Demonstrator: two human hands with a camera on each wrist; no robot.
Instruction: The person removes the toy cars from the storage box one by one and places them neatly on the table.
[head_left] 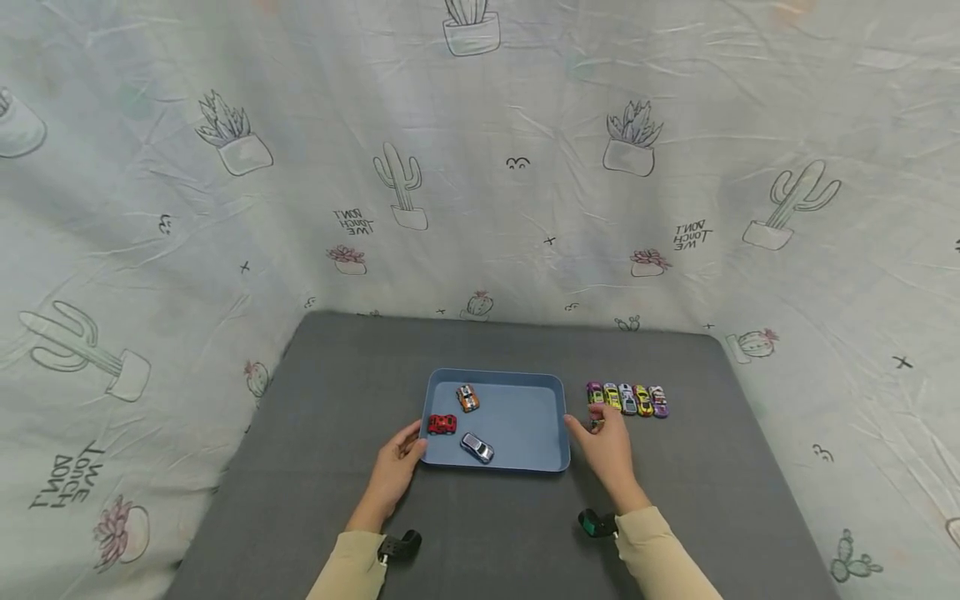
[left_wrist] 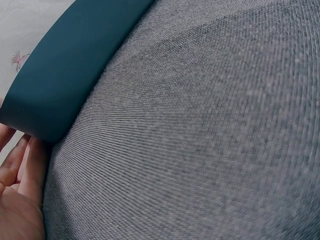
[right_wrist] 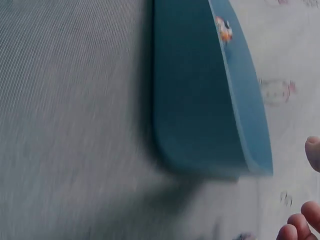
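Observation:
A blue rectangular tray [head_left: 525, 465] holds a red toy car [head_left: 442, 424], an orange-and-white toy car [head_left: 467, 397] and a silver-grey toy car [head_left: 477, 448]. My left hand [head_left: 393, 475] touches the tray's near left corner from outside; its fingers [left_wrist: 33, 172] lie fairly straight against the wall in the left wrist view. Between the tray's right side and a row of toy cars [head_left: 627, 399] is my right hand [head_left: 609, 446]. Thumb and fingers [right_wrist: 311, 215] stand apart in the right wrist view. A small dark thing [head_left: 597, 424] shows by these fingers, mostly covered.
Several toy cars in purple, yellow, white and other colours stand side by side right of the tray. Grey cloth covers the table [head_left: 360, 367]. A pale curtain [head_left: 517, 200] printed with potted cacti hangs behind and on both sides.

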